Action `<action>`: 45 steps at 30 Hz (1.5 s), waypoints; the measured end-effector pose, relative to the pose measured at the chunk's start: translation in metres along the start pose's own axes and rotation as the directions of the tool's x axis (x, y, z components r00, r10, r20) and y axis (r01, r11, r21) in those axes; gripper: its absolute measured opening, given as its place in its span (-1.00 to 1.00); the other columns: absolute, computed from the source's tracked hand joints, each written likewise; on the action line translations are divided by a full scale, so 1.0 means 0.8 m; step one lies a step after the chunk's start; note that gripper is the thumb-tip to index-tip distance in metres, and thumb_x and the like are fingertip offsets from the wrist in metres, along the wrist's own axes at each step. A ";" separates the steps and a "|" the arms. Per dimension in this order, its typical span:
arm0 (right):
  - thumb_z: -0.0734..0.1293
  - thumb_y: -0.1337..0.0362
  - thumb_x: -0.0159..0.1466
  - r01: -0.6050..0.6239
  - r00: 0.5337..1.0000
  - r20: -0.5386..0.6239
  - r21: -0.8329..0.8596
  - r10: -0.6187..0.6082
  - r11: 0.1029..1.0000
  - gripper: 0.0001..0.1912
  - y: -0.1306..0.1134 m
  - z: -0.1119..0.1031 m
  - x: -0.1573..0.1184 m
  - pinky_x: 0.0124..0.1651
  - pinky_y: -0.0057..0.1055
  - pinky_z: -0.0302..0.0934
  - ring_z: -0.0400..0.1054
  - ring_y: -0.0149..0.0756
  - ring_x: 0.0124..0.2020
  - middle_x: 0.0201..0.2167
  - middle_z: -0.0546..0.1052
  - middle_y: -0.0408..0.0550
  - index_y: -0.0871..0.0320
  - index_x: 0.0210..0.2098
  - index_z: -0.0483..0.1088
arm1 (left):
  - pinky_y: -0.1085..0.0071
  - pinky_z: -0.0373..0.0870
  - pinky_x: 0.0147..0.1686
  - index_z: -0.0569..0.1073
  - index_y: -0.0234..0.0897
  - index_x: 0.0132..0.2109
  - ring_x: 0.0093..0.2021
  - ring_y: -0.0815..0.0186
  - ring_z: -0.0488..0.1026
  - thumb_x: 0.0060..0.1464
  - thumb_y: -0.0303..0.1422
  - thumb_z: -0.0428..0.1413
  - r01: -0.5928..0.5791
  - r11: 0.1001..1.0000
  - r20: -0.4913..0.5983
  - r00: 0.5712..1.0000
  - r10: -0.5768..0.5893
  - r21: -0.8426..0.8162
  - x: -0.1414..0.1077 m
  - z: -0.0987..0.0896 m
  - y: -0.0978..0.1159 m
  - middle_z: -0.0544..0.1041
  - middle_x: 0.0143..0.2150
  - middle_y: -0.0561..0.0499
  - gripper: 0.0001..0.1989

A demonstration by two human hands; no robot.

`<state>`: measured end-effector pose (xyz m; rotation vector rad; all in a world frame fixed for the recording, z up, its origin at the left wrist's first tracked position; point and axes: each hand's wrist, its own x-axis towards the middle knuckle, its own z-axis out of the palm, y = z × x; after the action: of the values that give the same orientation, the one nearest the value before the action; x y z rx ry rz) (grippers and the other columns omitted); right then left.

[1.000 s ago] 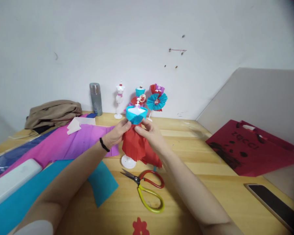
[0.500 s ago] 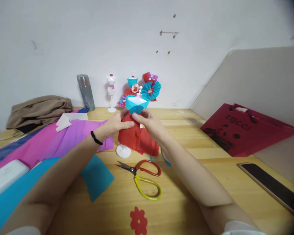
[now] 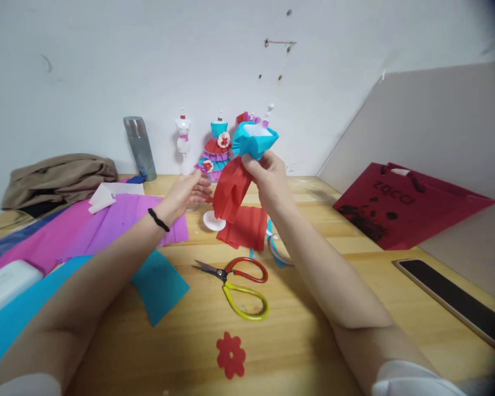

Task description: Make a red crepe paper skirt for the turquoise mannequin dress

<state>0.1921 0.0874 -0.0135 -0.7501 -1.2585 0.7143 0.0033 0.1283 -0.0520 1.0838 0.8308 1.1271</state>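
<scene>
My right hand [image 3: 272, 179] grips a small dress form at the waist, just under its turquoise paper top [image 3: 253, 144]. A pleated red paper skirt [image 3: 231, 190] hangs below, and the whole form leans to the right. Its round white base [image 3: 213, 221] shows beneath the skirt. To the left of the skirt, my left hand [image 3: 190, 190] is open with its fingers apart and holds nothing. More red crepe paper [image 3: 247, 228] lies on the table under the form. Part of the form's stand is hidden behind the skirt.
Scissors [image 3: 221, 274], a red paper flower [image 3: 224, 352] and a turquoise square [image 3: 160, 289] lie in front. Other dress forms [image 3: 183, 135] stand by the wall near a flask [image 3: 141, 151]. Purple paper [image 3: 127, 220] is left; a red bag [image 3: 396, 212] and phone [image 3: 449, 300] are right.
My left hand has let go of the dress form and moved a little left, fingers opening. My right hand has raised the form and tilted it to the right.
</scene>
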 end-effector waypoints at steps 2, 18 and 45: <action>0.48 -0.01 0.09 -0.018 0.998 -0.065 0.014 0.019 1.000 -0.68 0.004 -0.010 0.009 -0.18 -0.33 0.32 0.40 -0.27 -0.23 -0.39 0.49 -0.18 0.07 -0.37 0.41 | 0.58 0.32 -0.59 0.49 -0.34 -0.50 -0.64 0.46 0.40 0.28 -0.25 0.12 0.113 0.978 -0.052 0.993 -0.106 0.177 0.007 -0.009 -0.002 0.48 -0.63 -0.01 -0.60; 0.42 -0.22 0.07 0.028 0.925 -0.379 0.127 0.022 0.992 -0.50 -0.001 -0.031 0.028 -0.23 -0.39 0.36 0.47 -0.23 -0.13 -0.30 0.51 -0.13 0.05 -0.30 0.31 | 0.63 0.10 -0.73 0.43 -0.29 -0.32 -0.72 0.51 0.29 0.15 -0.36 0.25 0.155 0.988 0.198 0.967 -0.157 0.027 -0.077 0.080 0.007 0.52 -0.58 0.04 -0.85; 0.42 -0.33 0.02 -0.158 0.954 -0.234 0.131 0.185 0.979 -0.40 0.014 -0.036 0.031 -0.23 -0.30 0.35 0.45 -0.17 -0.16 -0.33 0.55 -0.12 0.03 -0.29 0.32 | 0.64 -0.06 -0.74 0.27 -0.28 -0.46 -0.74 0.56 0.14 0.08 -0.54 0.12 0.165 0.951 0.119 0.983 -0.138 -0.260 -0.074 0.082 0.000 0.34 -0.66 0.13 -0.78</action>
<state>0.2242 0.1114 -0.0132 -0.8357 -0.9286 0.8000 0.0493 0.0553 -0.0333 0.8282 0.6489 1.0142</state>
